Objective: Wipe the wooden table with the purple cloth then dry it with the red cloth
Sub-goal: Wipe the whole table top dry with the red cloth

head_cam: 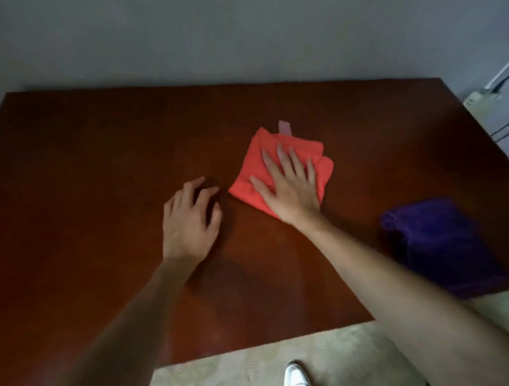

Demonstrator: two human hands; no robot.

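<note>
From the head view, the right hand lay flat on the folded red cloth, its fingers spread and straight, pressing the cloth down onto the wooden tabletop near its middle rather than gripping it. A pale tag stuck out from the cloth's far edge. The left hand rested just beside the cloth, apart from it, fingers loosely curled with their tips on the wood and nothing in them.

The purple cloth sat bunched near the right front corner of the tabletop, well apart from both hands and untouched. That suggested to me that the wiping part was over and the drying with the red cloth was under way. How much of the surface was already dry I could not tell; the wood looked dark and even throughout. A white shoe showed on the pale floor below the near edge.
</note>
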